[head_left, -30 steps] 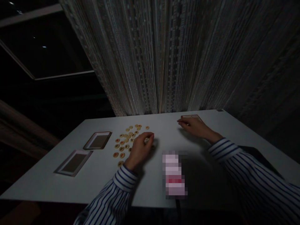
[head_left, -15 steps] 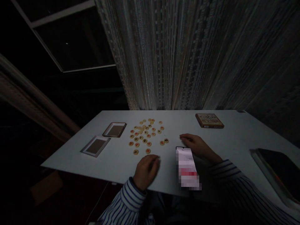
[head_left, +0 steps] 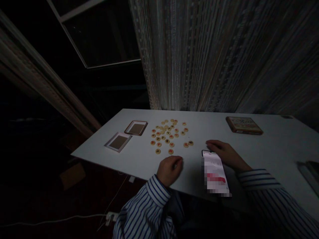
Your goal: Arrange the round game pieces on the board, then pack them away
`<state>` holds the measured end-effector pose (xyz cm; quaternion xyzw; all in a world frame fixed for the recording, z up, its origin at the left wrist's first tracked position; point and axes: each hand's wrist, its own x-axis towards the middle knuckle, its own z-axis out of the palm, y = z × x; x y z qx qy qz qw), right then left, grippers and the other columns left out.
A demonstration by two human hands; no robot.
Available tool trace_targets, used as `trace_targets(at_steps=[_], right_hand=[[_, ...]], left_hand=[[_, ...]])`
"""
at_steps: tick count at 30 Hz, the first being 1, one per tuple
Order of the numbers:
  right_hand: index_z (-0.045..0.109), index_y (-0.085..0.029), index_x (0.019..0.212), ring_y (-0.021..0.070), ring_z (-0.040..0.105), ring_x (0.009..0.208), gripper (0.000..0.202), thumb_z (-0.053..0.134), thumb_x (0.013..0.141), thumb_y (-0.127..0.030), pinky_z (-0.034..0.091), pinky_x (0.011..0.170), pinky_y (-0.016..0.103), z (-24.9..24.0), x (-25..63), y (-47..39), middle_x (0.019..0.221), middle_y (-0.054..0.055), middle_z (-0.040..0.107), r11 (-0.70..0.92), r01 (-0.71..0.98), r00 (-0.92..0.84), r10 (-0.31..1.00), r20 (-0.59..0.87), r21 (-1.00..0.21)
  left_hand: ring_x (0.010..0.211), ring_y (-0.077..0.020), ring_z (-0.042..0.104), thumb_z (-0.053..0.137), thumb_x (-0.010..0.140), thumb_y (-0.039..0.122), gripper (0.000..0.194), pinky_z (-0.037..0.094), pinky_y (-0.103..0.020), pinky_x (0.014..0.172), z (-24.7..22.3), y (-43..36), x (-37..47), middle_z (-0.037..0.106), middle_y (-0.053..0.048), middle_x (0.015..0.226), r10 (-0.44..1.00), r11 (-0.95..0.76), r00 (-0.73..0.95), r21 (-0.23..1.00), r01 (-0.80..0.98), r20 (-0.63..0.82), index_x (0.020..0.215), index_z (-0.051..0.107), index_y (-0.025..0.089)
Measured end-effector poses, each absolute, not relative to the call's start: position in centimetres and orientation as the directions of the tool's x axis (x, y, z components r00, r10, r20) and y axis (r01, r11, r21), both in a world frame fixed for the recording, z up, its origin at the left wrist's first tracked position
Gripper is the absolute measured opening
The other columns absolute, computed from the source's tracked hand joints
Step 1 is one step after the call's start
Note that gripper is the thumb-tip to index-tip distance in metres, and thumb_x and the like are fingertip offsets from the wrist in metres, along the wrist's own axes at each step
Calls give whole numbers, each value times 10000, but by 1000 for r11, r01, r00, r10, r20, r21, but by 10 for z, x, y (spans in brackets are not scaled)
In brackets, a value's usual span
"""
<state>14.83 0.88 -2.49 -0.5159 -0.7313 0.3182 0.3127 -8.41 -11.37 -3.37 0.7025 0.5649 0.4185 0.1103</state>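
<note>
My left hand (head_left: 169, 170) rests near the table's front edge with its fingers curled in; no object shows in it. Just beyond it, round wooden Chinese chess pieces (head_left: 170, 151) with red or black characters are spread in a loose group. My right hand (head_left: 226, 154) lies on the table beside a smartphone (head_left: 215, 171), its fingers reaching left and holding nothing visible. The phone's screen is lit and partly pixelated. The striped sleeves cover both wrists.
Two shallow box halves, a brown-rimmed one (head_left: 146, 129) and a pale one (head_left: 107, 144), lie left on the white table (head_left: 139, 162). A flat printed box (head_left: 244, 125) sits at back right. A dark-topped object (head_left: 309, 172) is at the right edge. Curtains (head_left: 199, 66) hang behind.
The camera view has turned to the right's opposite, so everything appears shifted rightward and slightly up. My hands, the phone and the pieces keep about the same places on the table.
</note>
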Motion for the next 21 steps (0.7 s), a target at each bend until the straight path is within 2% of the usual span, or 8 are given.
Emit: trace_targets(at_steps=[9, 17, 21], right_hand=[[656, -139, 962, 238, 608, 943, 352, 520, 760, -394, 434, 896, 424, -15, 146, 7, 1016, 116, 675, 197, 526, -226, 970, 88, -827], [661, -137, 963, 247, 595, 990, 359, 470, 792, -388, 426, 911, 402, 10, 135, 6, 1046, 117, 666, 262, 601, -214, 963, 164, -755], [675, -156, 927, 252, 618, 925, 318, 479, 784, -361, 454, 861, 399, 29, 117, 6, 969, 107, 687, 323, 638, -265, 945, 194, -699]], left_hand=[[744, -145, 646, 502, 815, 234, 190, 514, -250, 694, -35, -116, -86, 707, -56, 837, 916, -291, -24, 705, 647, 401, 903, 659, 173], [773, -150, 646, 518, 811, 240, 185, 521, -262, 713, -36, -130, -91, 701, -66, 857, 920, -272, -118, 825, 495, 374, 905, 656, 160], [799, -157, 645, 523, 812, 241, 188, 522, -273, 730, -27, -141, -105, 699, -73, 890, 928, -240, -144, 847, 474, 343, 925, 653, 167]])
